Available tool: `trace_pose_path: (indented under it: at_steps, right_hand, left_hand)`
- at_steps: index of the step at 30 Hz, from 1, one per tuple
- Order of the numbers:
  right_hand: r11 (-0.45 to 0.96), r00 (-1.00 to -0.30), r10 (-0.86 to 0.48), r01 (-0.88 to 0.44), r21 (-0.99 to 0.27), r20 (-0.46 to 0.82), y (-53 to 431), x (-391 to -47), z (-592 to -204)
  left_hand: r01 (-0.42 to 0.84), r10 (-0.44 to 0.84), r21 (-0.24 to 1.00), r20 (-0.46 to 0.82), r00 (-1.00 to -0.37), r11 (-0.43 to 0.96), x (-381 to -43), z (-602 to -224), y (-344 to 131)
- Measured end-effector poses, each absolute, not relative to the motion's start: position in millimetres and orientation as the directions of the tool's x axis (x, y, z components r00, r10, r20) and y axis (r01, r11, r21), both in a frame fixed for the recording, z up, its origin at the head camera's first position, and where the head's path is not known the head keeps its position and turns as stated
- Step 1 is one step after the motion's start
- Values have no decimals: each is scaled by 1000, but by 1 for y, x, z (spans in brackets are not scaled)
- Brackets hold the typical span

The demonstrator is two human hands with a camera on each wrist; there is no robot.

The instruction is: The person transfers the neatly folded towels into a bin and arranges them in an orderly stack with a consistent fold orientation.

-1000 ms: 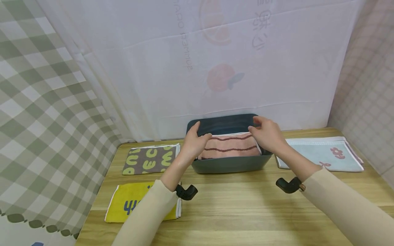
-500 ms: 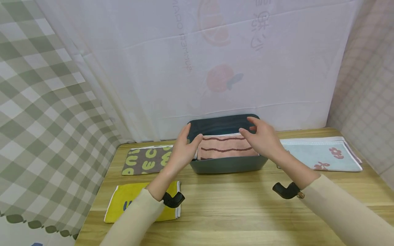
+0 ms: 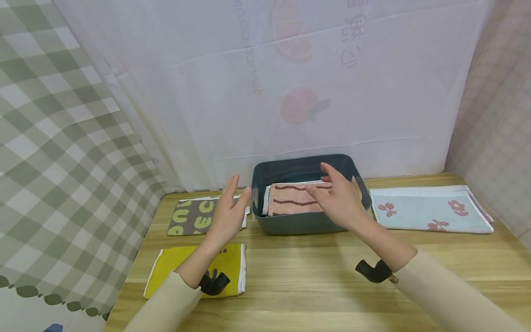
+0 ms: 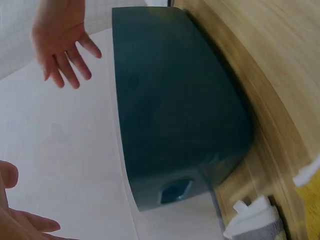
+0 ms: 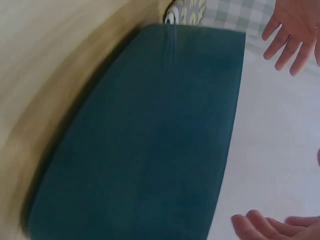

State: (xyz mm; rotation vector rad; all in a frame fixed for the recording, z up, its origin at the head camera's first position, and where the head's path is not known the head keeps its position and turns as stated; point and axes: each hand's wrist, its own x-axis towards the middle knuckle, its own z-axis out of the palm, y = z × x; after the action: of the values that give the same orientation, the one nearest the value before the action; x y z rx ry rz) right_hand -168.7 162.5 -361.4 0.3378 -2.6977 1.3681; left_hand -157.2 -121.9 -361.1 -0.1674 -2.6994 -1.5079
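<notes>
A folded pink towel [image 3: 292, 201] with dark wavy stripes lies inside the dark teal bin [image 3: 298, 224], which stands against the back curtain. My left hand [image 3: 227, 213] is raised left of the bin, over the brown towel, fingers extended and holding nothing. In front of the bin's right part hovers my right hand [image 3: 341, 198], its fingers apart and nothing in them; it hides part of the pink towel. From the left wrist view, the bin's outer wall [image 4: 175, 95] shows a handle hole, with both hands apart from it. The right wrist view also shows the bin's side [image 5: 145, 135] untouched.
A folded brown towel [image 3: 186, 216] with yellow-green letters lies left of the bin, and a yellow towel [image 3: 178, 263] lies nearer, partly under the left forearm. A light blue flowered towel [image 3: 419, 210] lies on the right. A white curtain [image 3: 199, 115] hangs behind the wooden table [image 3: 298, 281].
Both hands have come away from the bin: the left moved left and toward me, the right slightly left and lower. The pink towel stays in the bin.
</notes>
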Motion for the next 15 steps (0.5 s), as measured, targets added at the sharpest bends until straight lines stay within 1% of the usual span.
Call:
trace_pose_path:
  at_steps: [6,11,15]
  right_hand:
    - [482,-961,-163,-274,-832,222,146,-163,-369]
    - [466,-944,-183,-329,-822,274,131,-157,-373]
    - [459,-940,-189,-341,-820,285,121,-153,-379]
  left_hand:
    - [103,51,819,90,-995,565,-150,-364,-140]
    - [88,28,793,90,-996,603,-144,-366,-155]
    - [84,7,777,102,-995,624,-140,-372,-168]
